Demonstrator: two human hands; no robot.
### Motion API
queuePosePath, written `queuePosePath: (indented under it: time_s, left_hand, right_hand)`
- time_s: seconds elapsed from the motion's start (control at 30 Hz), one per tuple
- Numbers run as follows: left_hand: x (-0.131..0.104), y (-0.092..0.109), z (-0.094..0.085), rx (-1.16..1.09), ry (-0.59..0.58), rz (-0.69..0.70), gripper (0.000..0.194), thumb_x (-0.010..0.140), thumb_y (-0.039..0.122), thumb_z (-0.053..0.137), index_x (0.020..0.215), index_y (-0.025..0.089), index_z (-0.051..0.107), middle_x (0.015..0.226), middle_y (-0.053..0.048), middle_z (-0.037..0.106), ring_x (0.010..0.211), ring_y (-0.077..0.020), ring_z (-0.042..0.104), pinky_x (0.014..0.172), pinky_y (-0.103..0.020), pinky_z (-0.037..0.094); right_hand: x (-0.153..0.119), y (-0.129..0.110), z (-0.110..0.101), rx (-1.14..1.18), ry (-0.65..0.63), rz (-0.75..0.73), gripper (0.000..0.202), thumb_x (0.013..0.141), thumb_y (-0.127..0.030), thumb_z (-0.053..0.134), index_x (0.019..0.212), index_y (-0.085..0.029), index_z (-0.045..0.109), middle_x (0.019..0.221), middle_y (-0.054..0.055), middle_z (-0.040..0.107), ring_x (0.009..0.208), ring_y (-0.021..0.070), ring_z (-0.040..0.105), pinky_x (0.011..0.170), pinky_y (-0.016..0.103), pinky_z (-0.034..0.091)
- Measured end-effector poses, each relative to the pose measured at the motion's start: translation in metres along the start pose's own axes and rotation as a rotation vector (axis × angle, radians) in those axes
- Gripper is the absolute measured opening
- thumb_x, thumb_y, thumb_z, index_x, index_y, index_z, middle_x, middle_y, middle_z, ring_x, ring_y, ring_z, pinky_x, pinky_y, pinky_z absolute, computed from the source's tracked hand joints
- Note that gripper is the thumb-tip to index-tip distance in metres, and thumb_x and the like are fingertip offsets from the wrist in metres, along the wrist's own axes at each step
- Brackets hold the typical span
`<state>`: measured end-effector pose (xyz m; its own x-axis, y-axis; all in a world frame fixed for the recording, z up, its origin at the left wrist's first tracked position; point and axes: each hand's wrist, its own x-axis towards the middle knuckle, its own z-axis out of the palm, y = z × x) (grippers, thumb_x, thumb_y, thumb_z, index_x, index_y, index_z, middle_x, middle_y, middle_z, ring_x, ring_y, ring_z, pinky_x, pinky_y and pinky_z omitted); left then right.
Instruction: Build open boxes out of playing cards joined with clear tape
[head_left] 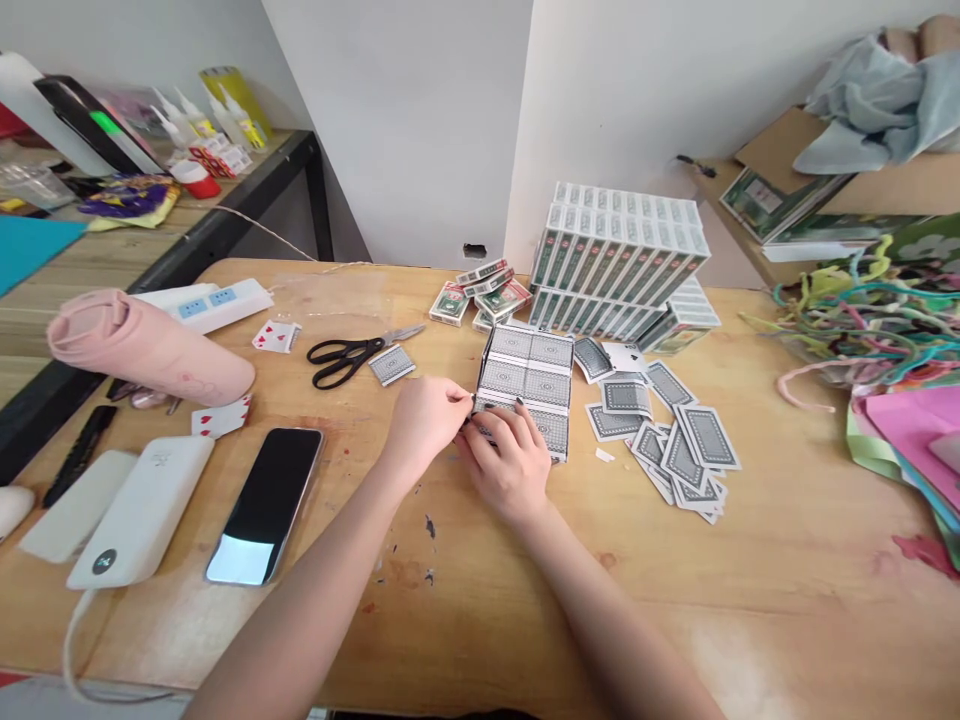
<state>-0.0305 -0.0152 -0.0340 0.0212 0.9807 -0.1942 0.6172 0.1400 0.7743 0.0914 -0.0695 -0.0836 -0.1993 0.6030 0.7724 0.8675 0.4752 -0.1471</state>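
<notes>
A box covered in grey-backed playing cards (527, 350) lies on the table ahead of me. At its left edge, near the front corner, my left hand (429, 420) is closed in a pinch; whatever its fingertips hold is too small to make out. My right hand (508, 462) grips the front left corner of the box, fingers bent over the top and thumb at the side. Loose playing cards (684, 455) are scattered to the right. Black-handled scissors (345, 358) lie to the left, beside a small stack of cards (392, 365).
Boxed card decks (619, 250) are stacked behind the box, with several single decks (491, 292) beside them. On the left are a phone (266, 505), a white power bank (142, 510), a pink rolled bundle (154, 350) and a power strip (217, 303). Coloured yarn (877, 310) lies right.
</notes>
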Motion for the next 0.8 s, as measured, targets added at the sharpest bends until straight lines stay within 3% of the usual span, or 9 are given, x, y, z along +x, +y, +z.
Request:
queuePosePath:
  time_s: [0.1,0.2,0.3,0.53,0.7,0.8]
  left_hand:
    - [-0.009,-0.011,0.001,-0.21,-0.073,-0.033,0.025,0.069,0.036,0.059,0.071,0.017,0.075,0.077,-0.007,0.073,0.074,-0.0209,0.063,0.066,-0.028,0.043]
    - [-0.014,-0.019,-0.002,-0.441,-0.199,-0.155,0.027,0.067,0.039,0.063,0.071,0.015,0.073,0.072,-0.005,0.07,0.07,-0.0188,0.06,0.067,-0.028,0.045]
    - [-0.012,-0.019,-0.005,-0.49,-0.249,-0.229,0.023,0.062,0.037,0.065,0.063,0.014,0.069,0.062,-0.002,0.064,0.064,-0.0158,0.055,0.062,-0.026,0.043]
    - [-0.002,-0.017,-0.008,-0.278,-0.27,-0.104,0.025,0.063,0.027,0.055,0.041,0.016,0.047,0.045,0.005,0.035,0.048,-0.0086,0.034,0.048,-0.023,0.024]
    - [-0.004,-0.008,-0.005,-0.025,-0.175,-0.039,0.021,0.062,0.023,0.053,0.042,0.016,0.054,0.043,0.004,0.04,0.047,-0.0092,0.035,0.05,-0.025,0.02]
    - [-0.01,0.002,-0.001,0.175,-0.064,0.009,0.021,0.066,0.023,0.054,0.047,0.017,0.061,0.046,-0.001,0.053,0.049,-0.0123,0.043,0.052,-0.027,0.022]
  right_hand:
    - [0.001,0.0,0.001,-0.007,0.001,0.007,0.004,0.084,-0.024,0.064,0.081,-0.021,0.064,0.086,0.001,0.071,0.086,0.0155,0.063,0.097,0.037,0.041]
    - [-0.001,0.0,0.002,0.0,-0.009,0.011,0.005,0.084,-0.025,0.065,0.08,-0.022,0.064,0.086,0.001,0.071,0.087,0.0161,0.063,0.097,0.037,0.041]
    - [-0.002,0.001,0.003,0.014,-0.016,0.019,0.009,0.085,-0.026,0.063,0.078,-0.022,0.063,0.086,0.001,0.071,0.088,0.0154,0.063,0.097,0.036,0.041]
    - [-0.006,0.003,0.006,0.036,-0.034,0.048,0.016,0.086,-0.032,0.062,0.075,-0.02,0.059,0.086,0.002,0.07,0.086,0.0147,0.063,0.098,0.034,0.041]
    - [-0.009,0.005,0.006,0.03,-0.061,0.047,0.015,0.087,-0.033,0.06,0.078,-0.02,0.058,0.09,0.004,0.071,0.09,0.0153,0.063,0.1,0.034,0.04]
    - [-0.009,0.005,0.005,0.031,-0.06,0.032,0.01,0.087,-0.027,0.059,0.08,-0.02,0.059,0.091,0.003,0.071,0.091,0.0149,0.063,0.101,0.033,0.039]
